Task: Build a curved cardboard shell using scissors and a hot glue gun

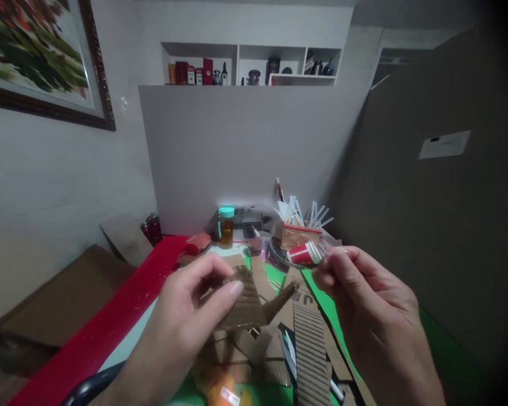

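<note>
My left hand (175,321) is closed on a piece of brown corrugated cardboard (248,304), thumb on top near its left edge. A narrow folded strip sticks out from the right side of that piece. To the right, my right hand (372,304) is raised with thumb and fingers pinched together; whatever it may hold is too small or hidden to make out. Beneath and between the hands lie more cardboard pieces, among them a ridged cardboard strip (310,349). An orange item with a white label (225,392) sits at the bottom, partly hidden.
Behind the hands stand a bottle with a turquoise lid (226,228), red-and-white paper cups (303,254) lying sideways, and a box of white strips (300,237). A red cloth (122,299) runs along the left. A grey panel (237,146) rises at the back, a dark one (427,225) at right.
</note>
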The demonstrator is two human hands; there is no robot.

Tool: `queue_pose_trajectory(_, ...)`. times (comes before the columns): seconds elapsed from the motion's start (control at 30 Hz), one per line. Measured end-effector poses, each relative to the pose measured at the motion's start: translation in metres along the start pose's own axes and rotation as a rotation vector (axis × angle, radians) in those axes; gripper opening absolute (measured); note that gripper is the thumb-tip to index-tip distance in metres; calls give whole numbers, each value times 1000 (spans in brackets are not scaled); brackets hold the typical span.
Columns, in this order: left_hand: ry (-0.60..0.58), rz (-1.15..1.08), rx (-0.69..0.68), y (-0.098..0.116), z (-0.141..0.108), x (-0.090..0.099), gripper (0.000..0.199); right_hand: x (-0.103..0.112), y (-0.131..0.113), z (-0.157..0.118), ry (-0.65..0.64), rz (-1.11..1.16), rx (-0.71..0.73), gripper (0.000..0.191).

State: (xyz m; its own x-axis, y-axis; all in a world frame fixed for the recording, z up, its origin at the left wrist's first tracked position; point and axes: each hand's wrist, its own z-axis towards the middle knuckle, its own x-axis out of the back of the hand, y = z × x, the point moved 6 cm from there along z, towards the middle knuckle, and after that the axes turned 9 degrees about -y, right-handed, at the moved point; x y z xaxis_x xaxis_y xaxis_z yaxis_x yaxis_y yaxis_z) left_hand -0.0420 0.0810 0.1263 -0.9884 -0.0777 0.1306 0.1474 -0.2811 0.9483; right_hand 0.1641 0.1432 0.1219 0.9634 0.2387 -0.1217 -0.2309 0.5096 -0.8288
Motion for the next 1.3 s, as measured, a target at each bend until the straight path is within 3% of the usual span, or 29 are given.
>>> queue_pose_trajectory(0.17,-7,-226,33,-2,-1,3,21,0,0,-3,72,142,-6,52)
queue_pose_trajectory(0.27,-8,-388,79,-3,-1,4,18,2,6,-1,69,147,-42,57)
queue_pose_trajectory(0.4,-5,-487,83,-4,1,4,15,-2,11,4,-96,-9,-43,24)
queue_pose_trajectory(0.57,21,-520,79,-9,1,0,13,-29,8,-2,-320,23,-80,28)
queue_pose_trajectory(0.73,-33,-517,65,-9,0,-12,17,-63,5,-19,-478,-14,-245,25)
queue_pose_trajectory(0.87,-113,-587,32,-7,4,-14,25,-63,6,-19,-491,8,-243,20)
queue_pose_trajectory(0.97,-109,-672,56,-10,6,-10,29,-59,9,-19,-589,22,-296,23)
queue_pose_trajectory(1.1,-153,-542,23,-8,6,-6,41,-61,11,-23,-704,121,-421,28)
queue_pose_trajectory(1.2,-3,-369,-75,-2,9,10,38,-62,12,-23,-712,183,-450,32)
queue_pose_trajectory(1.3,104,-266,-80,0,13,25,22,-60,13,-22,-686,178,-431,35)
